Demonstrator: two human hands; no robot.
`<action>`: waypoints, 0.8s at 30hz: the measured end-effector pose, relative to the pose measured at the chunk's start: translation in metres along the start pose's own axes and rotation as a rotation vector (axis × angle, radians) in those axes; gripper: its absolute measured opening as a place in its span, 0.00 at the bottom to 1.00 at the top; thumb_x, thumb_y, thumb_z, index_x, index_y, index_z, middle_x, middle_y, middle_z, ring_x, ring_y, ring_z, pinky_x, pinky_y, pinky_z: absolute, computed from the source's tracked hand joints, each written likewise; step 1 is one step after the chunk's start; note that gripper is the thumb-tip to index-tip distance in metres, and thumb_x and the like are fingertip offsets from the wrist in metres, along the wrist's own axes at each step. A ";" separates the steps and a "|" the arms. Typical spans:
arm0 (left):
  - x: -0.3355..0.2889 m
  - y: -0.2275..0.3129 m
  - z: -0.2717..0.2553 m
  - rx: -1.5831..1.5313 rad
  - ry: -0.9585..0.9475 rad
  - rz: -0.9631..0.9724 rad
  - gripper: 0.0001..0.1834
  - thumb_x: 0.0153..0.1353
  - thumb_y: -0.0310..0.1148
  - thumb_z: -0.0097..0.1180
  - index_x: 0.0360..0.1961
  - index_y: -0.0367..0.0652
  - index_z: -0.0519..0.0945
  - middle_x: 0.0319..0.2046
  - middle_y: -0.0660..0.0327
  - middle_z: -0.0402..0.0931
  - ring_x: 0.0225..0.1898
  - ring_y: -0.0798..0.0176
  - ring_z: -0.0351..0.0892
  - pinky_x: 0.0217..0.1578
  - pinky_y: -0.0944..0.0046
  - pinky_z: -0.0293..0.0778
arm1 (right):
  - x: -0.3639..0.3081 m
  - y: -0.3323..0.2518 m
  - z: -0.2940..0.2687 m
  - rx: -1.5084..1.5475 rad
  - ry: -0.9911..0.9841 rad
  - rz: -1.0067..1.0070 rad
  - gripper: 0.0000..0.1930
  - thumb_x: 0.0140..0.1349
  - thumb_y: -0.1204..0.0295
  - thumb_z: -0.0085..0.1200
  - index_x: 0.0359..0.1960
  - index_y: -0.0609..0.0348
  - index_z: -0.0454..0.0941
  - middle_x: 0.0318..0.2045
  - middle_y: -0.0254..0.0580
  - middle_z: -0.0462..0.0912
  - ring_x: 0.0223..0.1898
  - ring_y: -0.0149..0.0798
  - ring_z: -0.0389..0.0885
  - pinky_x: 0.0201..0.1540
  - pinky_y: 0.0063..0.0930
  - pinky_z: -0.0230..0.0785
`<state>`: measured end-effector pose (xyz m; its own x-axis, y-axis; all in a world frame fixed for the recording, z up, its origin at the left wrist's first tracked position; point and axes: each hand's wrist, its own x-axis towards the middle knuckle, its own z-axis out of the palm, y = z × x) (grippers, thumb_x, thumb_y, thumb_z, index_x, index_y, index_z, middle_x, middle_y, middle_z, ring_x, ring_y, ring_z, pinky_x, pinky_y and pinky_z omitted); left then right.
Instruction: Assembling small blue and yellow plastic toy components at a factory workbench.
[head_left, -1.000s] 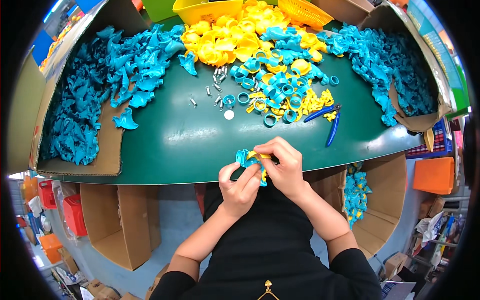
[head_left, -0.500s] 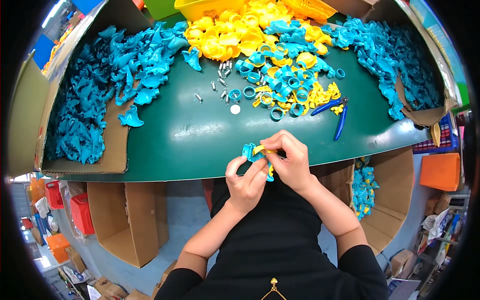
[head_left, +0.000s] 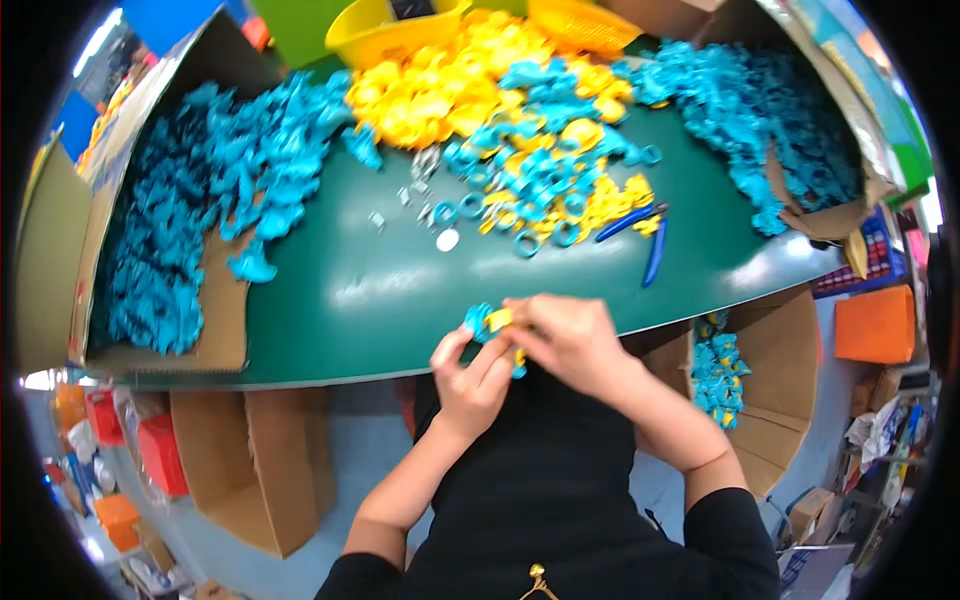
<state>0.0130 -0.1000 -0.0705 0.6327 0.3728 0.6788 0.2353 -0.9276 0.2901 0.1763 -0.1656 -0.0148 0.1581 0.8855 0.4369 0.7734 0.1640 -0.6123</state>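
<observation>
At the table's front edge, my left hand (head_left: 470, 388) is closed around a turquoise plastic part (head_left: 478, 318). A small yellow plastic piece (head_left: 498, 320) sits against this part. My right hand (head_left: 575, 342) pinches at the yellow piece's right side, its fingertips close to those of the left. Below the fingers, a bit of turquoise and yellow shows; the rest of the part is hidden by my hands.
The green table (head_left: 380, 325) carries turquoise rings (head_left: 527, 243), metal springs (head_left: 376, 220), a white disc (head_left: 447, 240) and blue-handled pliers (head_left: 655, 252). Yellow shells (head_left: 410, 100) lie behind. Cardboard boxes of turquoise parts flank both sides; an open box (head_left: 775, 400) stands below right.
The view has shifted and blurred slightly. My right hand has turned flatter over the part, and the yellow piece now sits lower against the turquoise part.
</observation>
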 end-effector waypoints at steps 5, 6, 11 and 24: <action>-0.018 -0.011 0.000 -0.021 0.155 0.022 0.20 0.49 0.28 0.70 0.44 0.48 0.78 0.48 0.61 0.76 0.55 0.47 0.67 0.53 0.54 0.69 | -0.017 0.000 0.004 0.263 0.017 0.097 0.10 0.59 0.79 0.62 0.43 0.64 0.82 0.42 0.47 0.87 0.42 0.48 0.87 0.43 0.35 0.80; -0.018 -0.011 -0.001 -0.113 0.202 0.030 0.32 0.50 0.35 0.75 0.55 0.49 0.71 0.54 0.58 0.68 0.58 0.47 0.66 0.53 0.52 0.71 | -0.019 -0.002 0.001 0.291 0.015 0.146 0.10 0.59 0.81 0.62 0.43 0.64 0.82 0.43 0.48 0.87 0.45 0.46 0.87 0.45 0.34 0.80; 0.005 0.031 -0.046 -1.801 -0.190 -1.057 0.57 0.58 0.80 0.30 0.68 0.37 0.58 0.62 0.45 0.66 0.54 0.38 0.77 0.49 0.44 0.80 | -0.028 -0.013 -0.050 0.232 -0.025 -0.036 0.11 0.59 0.78 0.61 0.44 0.62 0.83 0.41 0.45 0.87 0.43 0.44 0.87 0.43 0.34 0.81; -0.023 0.017 -0.021 -2.604 -0.437 -1.209 0.29 0.71 0.39 0.54 0.67 0.39 0.61 0.60 0.38 0.69 0.53 0.28 0.77 0.52 0.39 0.78 | -0.081 0.179 -0.211 -1.061 0.507 0.523 0.23 0.54 0.75 0.65 0.54 0.58 0.78 0.48 0.50 0.82 0.53 0.55 0.77 0.56 0.45 0.69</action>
<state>-0.0126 -0.1233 -0.0672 0.9970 0.0542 -0.0553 -0.0523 0.9980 0.0366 0.4313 -0.2995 -0.0209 0.6227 0.4379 0.6484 0.6194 -0.7822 -0.0666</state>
